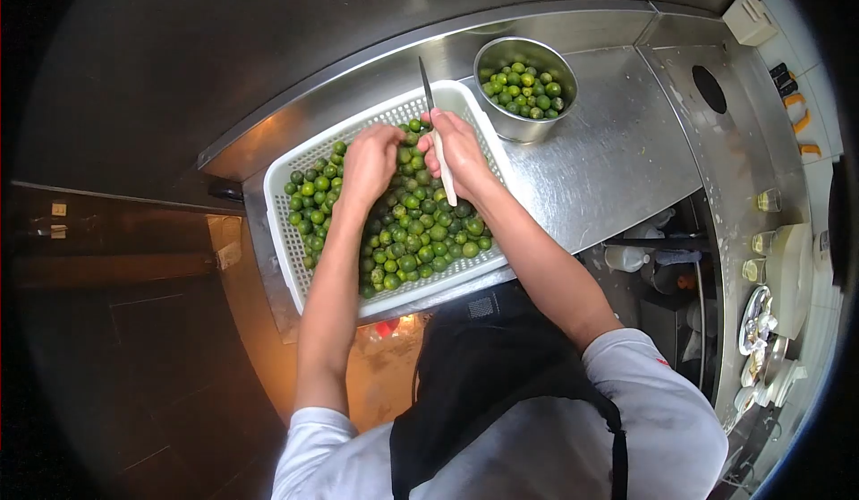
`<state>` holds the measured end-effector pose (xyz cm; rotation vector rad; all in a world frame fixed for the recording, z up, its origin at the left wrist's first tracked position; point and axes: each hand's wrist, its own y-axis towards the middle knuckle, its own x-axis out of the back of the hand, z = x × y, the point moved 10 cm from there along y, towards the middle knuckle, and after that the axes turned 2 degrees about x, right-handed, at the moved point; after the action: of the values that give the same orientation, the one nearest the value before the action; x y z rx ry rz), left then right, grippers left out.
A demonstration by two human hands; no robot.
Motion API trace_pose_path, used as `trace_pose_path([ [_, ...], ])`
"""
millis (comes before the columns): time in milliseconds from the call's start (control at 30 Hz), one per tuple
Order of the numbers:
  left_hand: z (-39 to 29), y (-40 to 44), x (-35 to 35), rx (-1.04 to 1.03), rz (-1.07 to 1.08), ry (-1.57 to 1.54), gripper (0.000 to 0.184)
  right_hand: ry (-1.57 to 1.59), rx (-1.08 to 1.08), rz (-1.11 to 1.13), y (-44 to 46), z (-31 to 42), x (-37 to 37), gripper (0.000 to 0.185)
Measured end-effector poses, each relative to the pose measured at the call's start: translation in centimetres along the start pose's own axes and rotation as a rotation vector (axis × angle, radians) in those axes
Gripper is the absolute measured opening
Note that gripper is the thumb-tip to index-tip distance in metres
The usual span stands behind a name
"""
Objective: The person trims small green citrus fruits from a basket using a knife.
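While basket (288, 263) and pot (523, 130) hold limes (413, 243), right fingers (426, 145) grip a knife (446, 178); left fingers (391, 133), state unclear.

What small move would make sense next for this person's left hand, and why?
I'd probably have the left hand settle one green fruit between its fingertips, clear of the blade. The right hand holds the knife with its blade pointing away from the body, and loose fruit lies around the left fingers in the basket. Whether they hold one now is hidden.
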<state>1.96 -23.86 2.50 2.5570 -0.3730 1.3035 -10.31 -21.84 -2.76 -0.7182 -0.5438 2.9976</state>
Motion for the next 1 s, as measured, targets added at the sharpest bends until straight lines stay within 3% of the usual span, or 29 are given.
trace_pose_path([
  [33, 1.1, -0.1, 0.9, 0.090, -0.038, -0.092, 0.028, -0.018, 0.019, -0.001, 0.1, 0.4, -0.1, 0.036],
  [167, 0.0, -1.8, -1.4, -0.131, 0.109, 0.124, 0.034, -0.067, 0.088, -0.014, -0.2, 0.8, -0.3, 0.034],
  [200, -1.3, -2.4, -1.0, -0.144, 0.018, 0.215, 0.038, -0.075, 0.092, -0.022, -0.1, 0.8, -0.2, 0.034],
  [367, 0.7, -1.5, -1.6, 0.009, 0.002, 0.151, 0.035, -0.126, 0.134, -0.056, 0.1, 0.9, 0.3, 0.033],
  [600, 1.3, -2.8, -0.2, 0.201, -0.013, -0.821, 0.028, -0.217, 0.166, -0.070, -0.2, 1.5, 0.1, 0.033],
  [733, 0.1, -3.5, 0.4, 0.220, 0.021, -1.160, 0.029, -0.260, 0.200, -0.084, -0.5, 1.9, 0.0, 0.034],
  [1000, 0.5, -6.2, 1.5, 0.242, -0.137, -1.278, 0.028, -0.288, 0.205, 0.004, -1.1, 1.6, -1.6, 0.033],
])
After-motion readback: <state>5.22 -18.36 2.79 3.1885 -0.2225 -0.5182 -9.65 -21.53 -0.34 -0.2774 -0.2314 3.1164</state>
